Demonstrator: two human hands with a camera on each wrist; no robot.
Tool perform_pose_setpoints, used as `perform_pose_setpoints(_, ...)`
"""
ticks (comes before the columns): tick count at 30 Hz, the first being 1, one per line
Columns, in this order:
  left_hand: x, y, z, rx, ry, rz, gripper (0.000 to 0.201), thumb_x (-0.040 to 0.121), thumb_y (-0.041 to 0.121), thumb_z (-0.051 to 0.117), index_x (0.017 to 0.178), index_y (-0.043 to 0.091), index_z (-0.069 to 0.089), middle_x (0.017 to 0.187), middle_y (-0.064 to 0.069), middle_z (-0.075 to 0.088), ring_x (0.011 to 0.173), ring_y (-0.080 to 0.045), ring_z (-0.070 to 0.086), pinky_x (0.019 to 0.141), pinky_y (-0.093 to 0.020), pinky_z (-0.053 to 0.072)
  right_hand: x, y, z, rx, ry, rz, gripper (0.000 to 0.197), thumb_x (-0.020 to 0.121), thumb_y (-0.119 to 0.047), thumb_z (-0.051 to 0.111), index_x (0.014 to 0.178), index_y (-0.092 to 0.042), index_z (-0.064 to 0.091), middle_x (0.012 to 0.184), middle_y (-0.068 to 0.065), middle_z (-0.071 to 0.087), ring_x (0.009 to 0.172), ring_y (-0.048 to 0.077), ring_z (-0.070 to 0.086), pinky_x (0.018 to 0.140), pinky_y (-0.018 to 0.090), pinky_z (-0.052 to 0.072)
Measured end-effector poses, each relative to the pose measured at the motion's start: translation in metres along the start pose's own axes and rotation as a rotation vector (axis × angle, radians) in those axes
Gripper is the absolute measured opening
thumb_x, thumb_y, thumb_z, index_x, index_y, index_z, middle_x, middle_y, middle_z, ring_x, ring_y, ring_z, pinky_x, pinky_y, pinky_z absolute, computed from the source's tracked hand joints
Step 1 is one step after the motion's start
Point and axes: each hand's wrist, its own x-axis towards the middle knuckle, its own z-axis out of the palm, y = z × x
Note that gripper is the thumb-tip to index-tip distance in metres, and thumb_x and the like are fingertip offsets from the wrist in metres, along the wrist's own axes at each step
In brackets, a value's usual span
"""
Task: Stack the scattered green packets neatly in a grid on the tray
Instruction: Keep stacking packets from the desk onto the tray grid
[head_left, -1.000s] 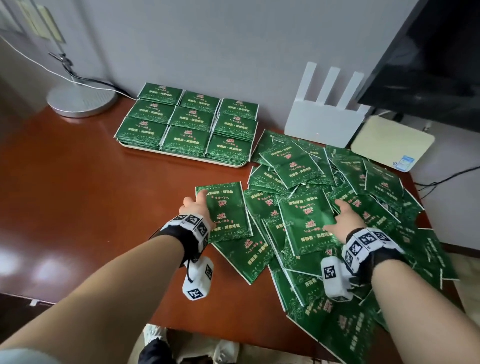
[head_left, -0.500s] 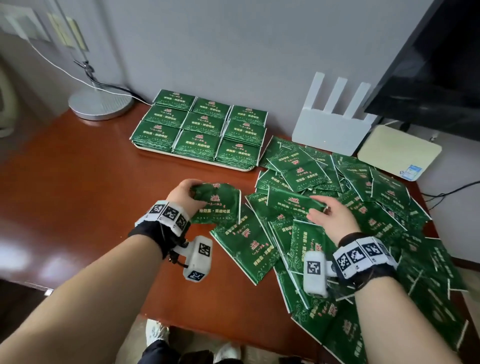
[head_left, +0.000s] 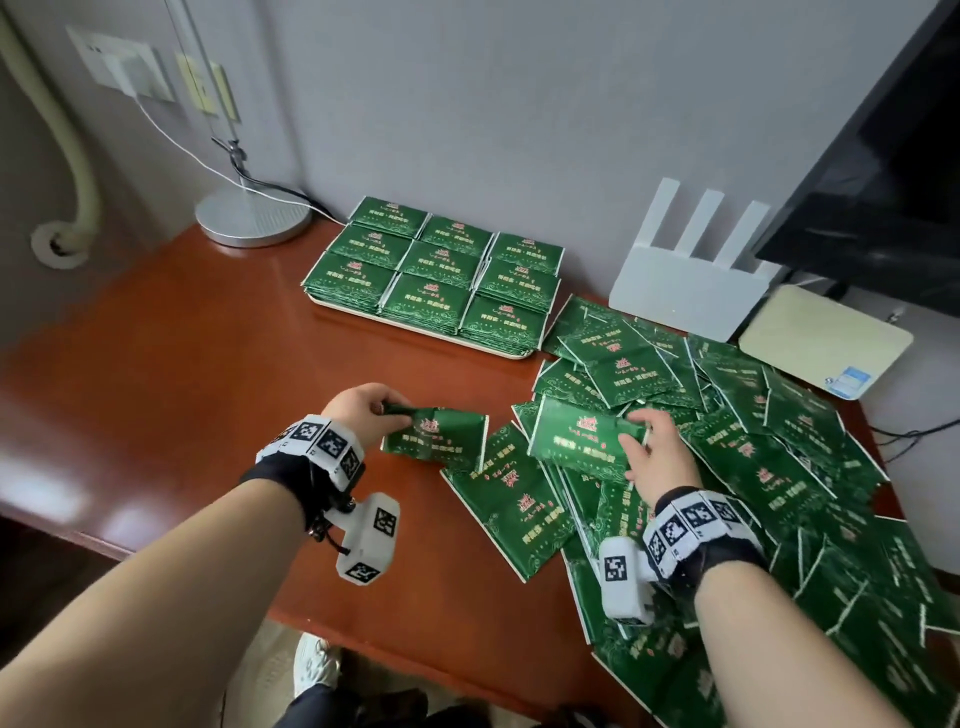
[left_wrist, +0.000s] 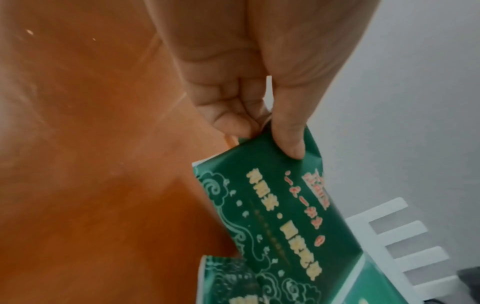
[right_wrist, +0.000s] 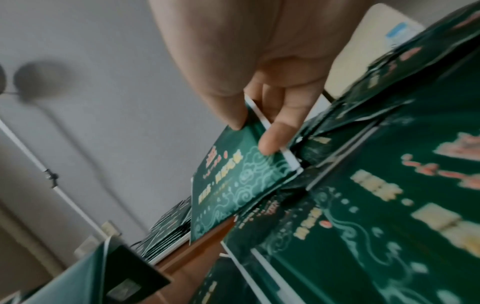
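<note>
The left hand (head_left: 363, 415) pinches one packet (head_left: 441, 436) by its end above the table (head_left: 171, 374); the right hand (head_left: 657, 452) pinches another (head_left: 576, 441) over the loose heap (head_left: 753, 441); the tray (head_left: 415, 327) beyond carries a full grid. Thin grips on slick film may slip; the wrist views show thumb against fingers, hidden from the head view.

Green packets (head_left: 727, 447) scattered beside gridded tray (head_left: 415, 328)
</note>
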Motion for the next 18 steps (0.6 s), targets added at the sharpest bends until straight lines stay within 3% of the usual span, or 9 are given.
perform_pose_setpoints(2, 0.000, 0.008, -0.002, -0.049, -0.040, 0.013, 0.012, 0.085, 0.020, 0.064, 0.094, 0.027, 0.061, 0.085, 0.005, 0.058, 0.066, -0.004, 0.052, 0.048, -0.013, 0.039, 0.000, -0.011, 0.000, -0.028, -0.002, -0.066, 0.018, 0.096, -0.015, 0.042, 0.111, -0.023, 0.043, 0.097, 0.018, 0.062, 0.076, 0.037, 0.065, 0.056, 0.036, 0.050)
perform_pose_setpoints(5, -0.003, 0.025, -0.002, -0.131, -0.105, 0.053, 0.012, 0.085, 0.017, 0.064, 0.095, 0.022, 0.061, 0.082, 0.005, 0.060, 0.068, -0.003, 0.056, 0.045, -0.006, 0.045, 0.003, -0.026, 0.000, -0.087, -0.063, -0.180, 0.021, 0.098, -0.012, 0.033, 0.093, -0.019, 0.053, 0.125, 0.006, 0.054, 0.081, 0.024, 0.067, 0.040, 0.016, 0.037)
perform_pose_setpoints(7, -0.004, 0.035, -0.001, -0.180, -0.138, 0.080, 0.011, 0.085, 0.014, 0.063, 0.095, 0.019, 0.062, 0.088, -0.001, 0.063, 0.070, -0.004, 0.058, 0.049, -0.004, 0.047, 0.005, -0.034, 0.001, -0.075, -0.114, -0.209, 0.025, 0.099, -0.014, 0.033, 0.098, -0.018, 0.058, 0.135, 0.001, 0.048, 0.089, 0.019, 0.067, 0.037, 0.009, 0.034)
perform_pose_setpoints(8, -0.006, 0.039, -0.001, -0.202, -0.152, 0.093, 0.011, 0.086, 0.012, 0.063, 0.095, 0.017, 0.062, 0.089, -0.002, 0.064, 0.071, -0.005, 0.059, 0.051, -0.005, 0.048, 0.005, -0.039, 0.002, -0.057, -0.139, -0.217, 0.025, 0.098, -0.018, 0.035, 0.107, -0.017, 0.059, 0.136, 0.000, 0.047, 0.093, 0.018, 0.065, 0.045, 0.009, 0.041)
perform_pose_setpoints(9, -0.007, 0.044, 0.000, -0.219, -0.166, 0.104, 0.010, 0.086, 0.011, 0.062, 0.095, 0.016, 0.063, 0.089, -0.003, 0.065, 0.071, -0.005, 0.060, 0.053, -0.005, 0.048, 0.005, -0.042, 0.003, -0.050, -0.159, -0.230, 0.026, 0.098, -0.024, 0.038, 0.115, -0.017, 0.057, 0.136, 0.001, 0.047, 0.099, 0.016, 0.062, 0.062, 0.014, 0.049)
perform_pose_setpoints(10, -0.007, 0.048, 0.000, -0.230, -0.176, 0.113, 0.010, 0.086, 0.010, 0.061, 0.095, 0.015, 0.063, 0.089, -0.003, 0.065, 0.071, -0.005, 0.060, 0.054, -0.005, 0.049, 0.004, -0.045, 0.002, -0.049, -0.166, -0.244, 0.030, 0.096, -0.030, 0.041, 0.120, -0.017, 0.054, 0.135, 0.001, 0.048, 0.105, 0.015, 0.058, 0.081, 0.021, 0.049)
perform_pose_setpoints(11, -0.007, 0.051, 0.001, -0.239, -0.183, 0.122, 0.010, 0.087, 0.009, 0.061, 0.095, 0.014, 0.064, 0.089, -0.003, 0.065, 0.072, -0.005, 0.060, 0.054, -0.006, 0.049, 0.003, -0.046, 0.002, -0.041, -0.159, -0.255, 0.034, 0.095, -0.034, 0.044, 0.123, -0.017, 0.053, 0.134, 0.001, 0.047, 0.110, 0.014, 0.053, 0.092, 0.024, 0.042)
perform_pose_setpoints(13, -0.008, 0.057, 0.001, -0.259, -0.191, 0.137, 0.010, 0.087, 0.007, 0.060, 0.094, 0.013, 0.065, 0.087, -0.001, 0.065, 0.072, -0.004, 0.059, 0.053, -0.005, 0.048, 0.000, -0.049, 0.001, 0.012, -0.150, -0.262, 0.041, 0.091, -0.038, 0.052, 0.126, -0.018, 0.050, 0.133, -0.001, 0.043, 0.106, 0.009, 0.048, 0.090, 0.021, 0.035)
perform_pose_setpoints(18, -0.009, 0.065, 0.004, -0.327, -0.186, 0.166, 0.010, 0.087, 0.006, 0.059, 0.093, 0.010, 0.067, 0.079, 0.004, 0.063, 0.069, -0.004, 0.058, 0.053, -0.005, 0.048, -0.006, -0.048, 0.001, 0.077, -0.258, -0.313, 0.039, 0.084, -0.030, 0.065, 0.119, -0.018, 0.054, 0.124, -0.007, 0.040, 0.101, 0.012, 0.055, 0.087, 0.021, 0.045)
